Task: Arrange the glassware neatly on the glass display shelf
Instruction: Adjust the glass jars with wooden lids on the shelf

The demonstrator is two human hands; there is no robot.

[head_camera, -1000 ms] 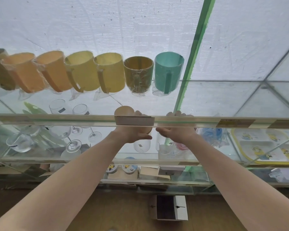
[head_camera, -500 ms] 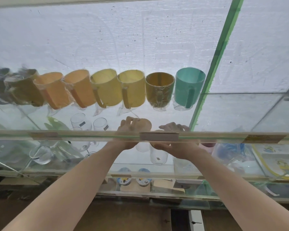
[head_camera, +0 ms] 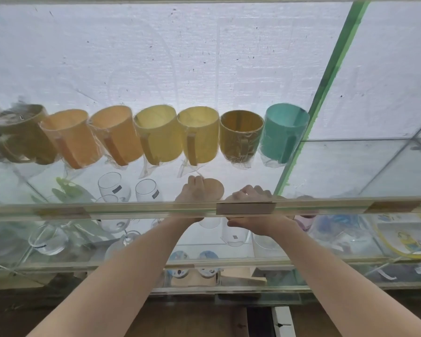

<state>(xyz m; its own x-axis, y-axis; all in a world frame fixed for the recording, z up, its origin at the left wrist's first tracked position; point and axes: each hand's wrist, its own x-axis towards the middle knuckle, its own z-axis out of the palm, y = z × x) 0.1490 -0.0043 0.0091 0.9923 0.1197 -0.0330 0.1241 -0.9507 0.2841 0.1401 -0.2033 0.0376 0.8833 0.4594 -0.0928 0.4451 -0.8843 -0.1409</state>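
Along the back of the glass display shelf [head_camera: 58, 211] the row of wrapped coloured mugs [head_camera: 156, 135] already stands in a tidy line, ending with a teal mug [head_camera: 286, 132] by the green upright. In front of them, to the left, clear stemmed wine glasses [head_camera: 113, 187] stand in a loose cluster, and more clear glasses [head_camera: 233, 235] show lower down through the panes, so I'd judge the arranging is partly done, with the front area still to be sorted.

Both hands reach over the shelf's front edge near the middle. The left hand [head_camera: 196, 193] is curled around something with a round tan top [head_camera: 214, 188]; whether that is a lid on a glass I cannot tell. The right hand [head_camera: 250, 195], just beside it, has its fingers bent over the edge strip, where a price label [head_camera: 246, 208] hides what lies under them; I cannot tell whether it grips a glass. The wine glasses stand well to the left of both hands.
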